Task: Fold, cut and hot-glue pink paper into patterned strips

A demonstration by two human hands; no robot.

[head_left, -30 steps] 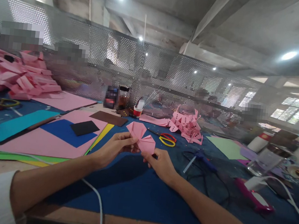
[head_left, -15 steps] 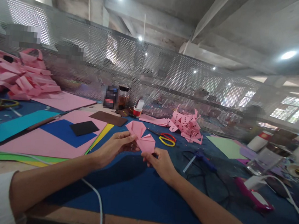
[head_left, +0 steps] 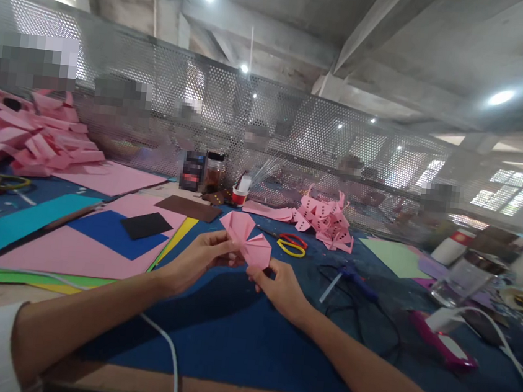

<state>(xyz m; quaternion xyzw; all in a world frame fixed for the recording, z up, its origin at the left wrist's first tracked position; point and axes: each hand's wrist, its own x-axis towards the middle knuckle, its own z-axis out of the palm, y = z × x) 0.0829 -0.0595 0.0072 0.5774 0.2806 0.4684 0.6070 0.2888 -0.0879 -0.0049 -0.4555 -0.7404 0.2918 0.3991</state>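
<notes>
Above the blue table surface (head_left: pixel 227 348) I hold up a pink folded paper piece (head_left: pixel 256 251), pleated and shaped like a bow. My left hand (head_left: pixel 213 250) pinches it near its middle from the left; some of those fingers are hidden behind the paper. At the lower right corner, my right hand (head_left: pixel 276 280) grips it between thumb and curled fingers. Just beyond lie scissors (head_left: pixel 292 245) with red and yellow handles. Farther back rests a heap of pink paper pieces (head_left: pixel 324 218) with dark dots.
Left are stacked coloured sheets, with a blue sheet (head_left: pixel 112 233) and a black piece (head_left: pixel 146 226) on top. A glue gun (head_left: pixel 359 281) with its cord lies right, near a glass jar (head_left: pixel 465 280) and a magenta tool (head_left: pixel 442 343). Perforated metal screen (head_left: pixel 292 124) stands behind.
Both hands keep nearly the same hold on the pink paper piece. The view has shifted very slightly; nothing on the table has visibly moved.
</notes>
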